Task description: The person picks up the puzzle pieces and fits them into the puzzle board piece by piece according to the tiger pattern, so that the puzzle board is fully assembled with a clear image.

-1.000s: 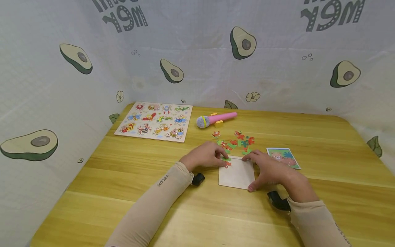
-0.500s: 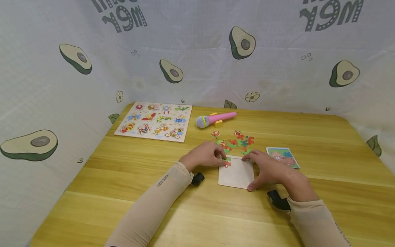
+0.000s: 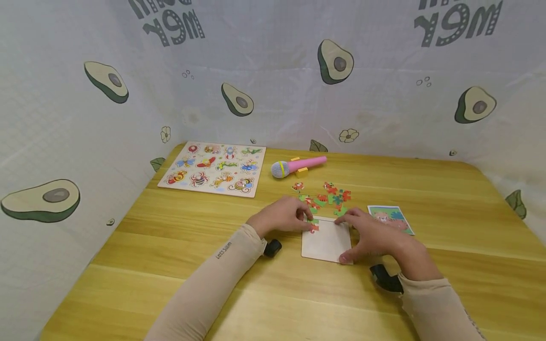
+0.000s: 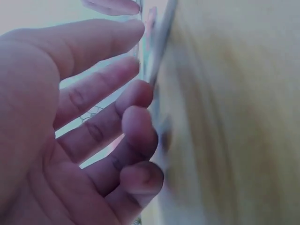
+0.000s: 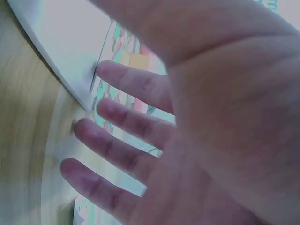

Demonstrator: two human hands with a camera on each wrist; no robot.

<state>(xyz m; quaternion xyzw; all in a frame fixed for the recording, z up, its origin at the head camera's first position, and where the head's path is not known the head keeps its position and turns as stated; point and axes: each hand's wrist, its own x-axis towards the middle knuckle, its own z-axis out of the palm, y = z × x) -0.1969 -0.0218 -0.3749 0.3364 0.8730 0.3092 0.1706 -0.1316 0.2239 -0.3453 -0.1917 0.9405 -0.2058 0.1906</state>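
A square pale puzzle board (image 3: 326, 241) lies on the table between my hands. Two joined jigsaw pieces (image 3: 314, 225), green and orange-red, sit at its upper left corner. My left hand (image 3: 283, 215) touches that corner with thumb and index finger at the pieces; in the left wrist view, its thumb (image 4: 108, 40) and index tips stand apart, other fingers bent loosely. My right hand (image 3: 377, 234) steadies the board's right side, index finger at the top edge and thumb near the lower right corner. Its other fingers (image 5: 117, 145) stretch out loosely in the right wrist view.
Several loose jigsaw pieces (image 3: 322, 199) lie behind the board. A picture card (image 3: 394, 222) is to its right, partly behind my right hand. Farther back are a pink toy microphone (image 3: 307, 163) and a wooden insect peg puzzle (image 3: 215, 168). The wooden table (image 3: 273, 303) extends around.
The right thumb has shifted slightly left along the board's lower right corner. Otherwise both hands, the board and the pieces stay in place; the head view tilts slightly.
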